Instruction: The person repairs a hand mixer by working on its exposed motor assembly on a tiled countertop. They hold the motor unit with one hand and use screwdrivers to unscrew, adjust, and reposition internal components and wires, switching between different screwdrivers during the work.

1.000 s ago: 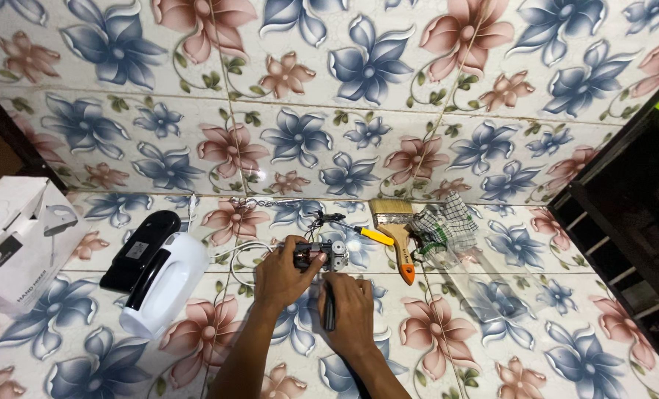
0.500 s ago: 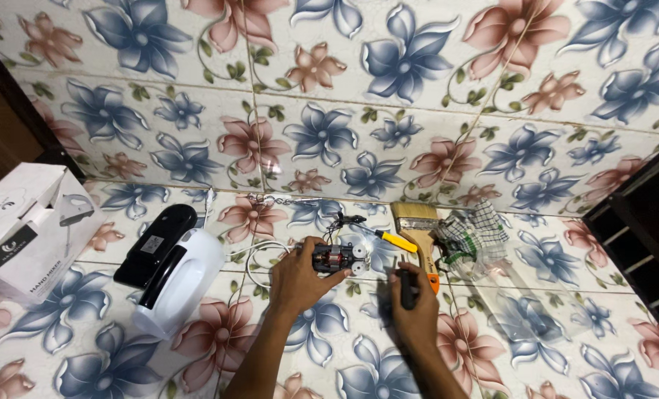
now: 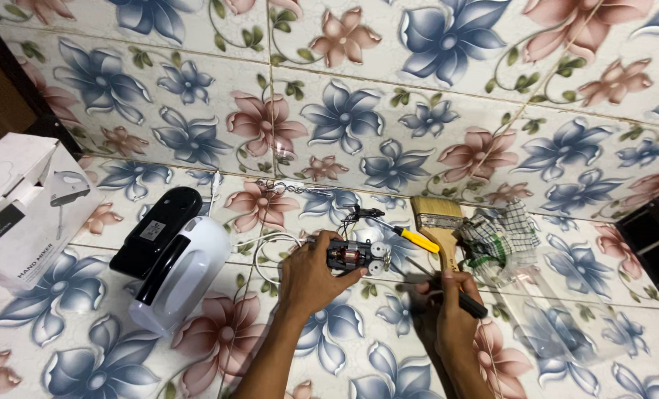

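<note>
The left hand point(image 3: 311, 277) grips a small copper-wound electric motor point(image 3: 352, 256) on the flowered tile floor, just right of the white-and-black plastic mixer shell point(image 3: 178, 270). The right hand point(image 3: 448, 310), right of the motor, is closed round a black-handled tool point(image 3: 468, 303). The motor appears steadied for work; bringing the tool's tip across calls for a firm left-hand hold.

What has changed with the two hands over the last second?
The right hand has moved away to the right, carrying its dark-handled tool off the small motor. The left hand still holds the motor in place. The white mixer body, paintbrush and box lie as before.
</note>
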